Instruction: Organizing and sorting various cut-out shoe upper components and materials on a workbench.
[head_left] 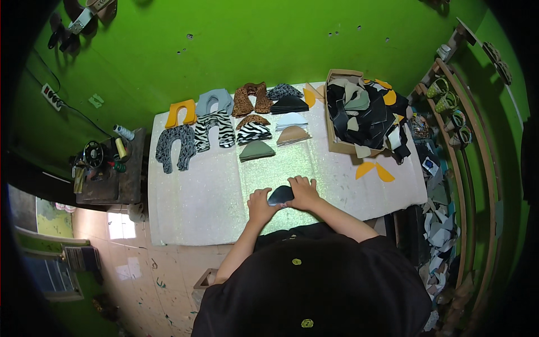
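Note:
A dark, glossy half-round piece (pixel 281 195), perhaps a stack of them, is held between my two hands at the near middle of the table. My left hand (pixel 262 206) is closed on its left end, and my right hand (pixel 304 194) grips its right end. The thumbs meet near its lower edge; its underside is hidden. Beyond the hands lie piles of half-round cut pieces: green (pixel 257 150), tan (pixel 293 135), zebra-striped (pixel 254 132), white (pixel 291 121) and black (pixel 289 104). U-shaped cut pieces sit farther left, among them yellow (pixel 181 113), grey-blue (pixel 214 101) and zebra-striped (pixel 215 128) ones.
A cardboard box (pixel 340 148) heaped with scraps stands at the table's (pixel 191 208) back right. Loose yellow pieces (pixel 384 172) lie before it. At left is a machine with a handwheel (pixel 94 153). A wooden rack (pixel 461 185) with sandals and piled scraps (pixel 441 230) borders the right.

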